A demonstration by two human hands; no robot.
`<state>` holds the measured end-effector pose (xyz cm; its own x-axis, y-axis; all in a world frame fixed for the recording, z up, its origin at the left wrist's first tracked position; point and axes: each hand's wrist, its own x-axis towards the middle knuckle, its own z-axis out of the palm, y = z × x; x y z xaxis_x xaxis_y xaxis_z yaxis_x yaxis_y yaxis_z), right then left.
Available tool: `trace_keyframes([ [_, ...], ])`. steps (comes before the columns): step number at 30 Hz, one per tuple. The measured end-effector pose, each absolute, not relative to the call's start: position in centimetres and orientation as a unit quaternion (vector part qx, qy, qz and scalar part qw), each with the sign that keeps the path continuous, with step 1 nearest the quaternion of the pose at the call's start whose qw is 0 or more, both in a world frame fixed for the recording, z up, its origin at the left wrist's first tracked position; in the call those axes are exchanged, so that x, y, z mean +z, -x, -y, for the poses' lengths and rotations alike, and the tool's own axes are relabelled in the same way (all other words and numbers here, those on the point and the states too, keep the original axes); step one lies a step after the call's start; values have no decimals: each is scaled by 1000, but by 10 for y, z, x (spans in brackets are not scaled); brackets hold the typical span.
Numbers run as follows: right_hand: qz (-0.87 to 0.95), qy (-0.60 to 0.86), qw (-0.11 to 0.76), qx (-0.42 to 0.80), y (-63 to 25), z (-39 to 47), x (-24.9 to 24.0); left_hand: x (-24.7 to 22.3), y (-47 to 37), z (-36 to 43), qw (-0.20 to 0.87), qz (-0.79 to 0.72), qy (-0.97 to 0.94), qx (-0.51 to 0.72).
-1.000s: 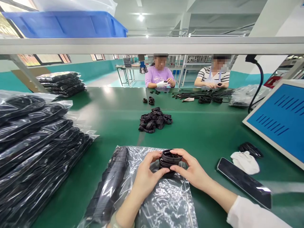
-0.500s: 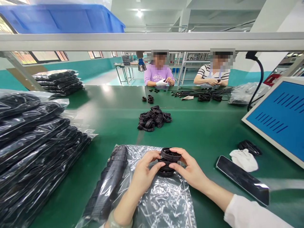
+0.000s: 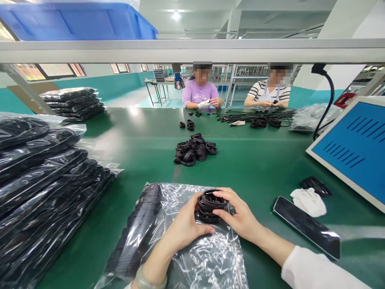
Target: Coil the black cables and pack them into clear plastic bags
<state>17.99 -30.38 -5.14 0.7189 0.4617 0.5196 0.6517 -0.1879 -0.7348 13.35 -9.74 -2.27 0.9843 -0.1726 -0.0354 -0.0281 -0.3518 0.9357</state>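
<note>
A stack of coiled black cables (image 3: 207, 208) is between my hands, above a clear plastic bag (image 3: 210, 257). My right hand (image 3: 240, 212) pinches the upper coils from the right with thumb and fingers. My left hand (image 3: 188, 222) curves round the stack's left side, its fingers behind the coils and its thumb stretched out below them, apart from the coils. Inside the bag's left part lies a long row of packed black coils (image 3: 138, 228). Farther back on the green table (image 3: 144, 152) is a heap of black coils (image 3: 194, 150).
Filled bags (image 3: 39, 176) are piled at the left, with another pile (image 3: 73, 104) behind. A phone (image 3: 306, 226), white cloth (image 3: 308, 202), black coil (image 3: 315, 186) and blue machine (image 3: 355, 148) are at the right. Two people sit across the table. A metal beam (image 3: 192, 51) crosses above.
My left thumb has come off the coils and moved down, opening that hand's grip. The upper coils have tilted and shifted slightly left in my right hand.
</note>
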Motion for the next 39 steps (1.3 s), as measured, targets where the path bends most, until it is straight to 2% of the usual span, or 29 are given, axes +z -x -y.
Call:
trace_keyframes([
  [9, 471, 754, 452, -71, -185, 308, -48, -28, -137, 100, 581, 59, -810, -58],
  [16, 451, 736, 500, -69, -183, 309, -49, -30, -137, 101, 591, 62, -802, -62],
  [23, 489, 749, 448, -19, -192, 315, -58, -37, -139, 104, 593, 50, -801, -57],
  [29, 468, 743, 478, -18, -199, 313, -61, -33, -138, 99, 577, 46, -814, -46],
  [31, 445, 748, 491, -27, -200, 317, -58, -21, -128, 102, 536, 28, -844, -29],
  [33, 414, 757, 503, -42, -198, 324, -53, -5, -113, 114, 438, -1, -899, -17],
  [35, 357, 765, 533, -61, -193, 333, -48, 9, -100, 139, 331, -11, -942, -54],
  [37, 273, 749, 600, -65, -185, 341, -41, 17, -95, 172, 263, -6, -958, -112],
  [39, 193, 693, 692, -54, -173, 346, -31, 16, -99, 201, 203, -14, -972, -120],
])
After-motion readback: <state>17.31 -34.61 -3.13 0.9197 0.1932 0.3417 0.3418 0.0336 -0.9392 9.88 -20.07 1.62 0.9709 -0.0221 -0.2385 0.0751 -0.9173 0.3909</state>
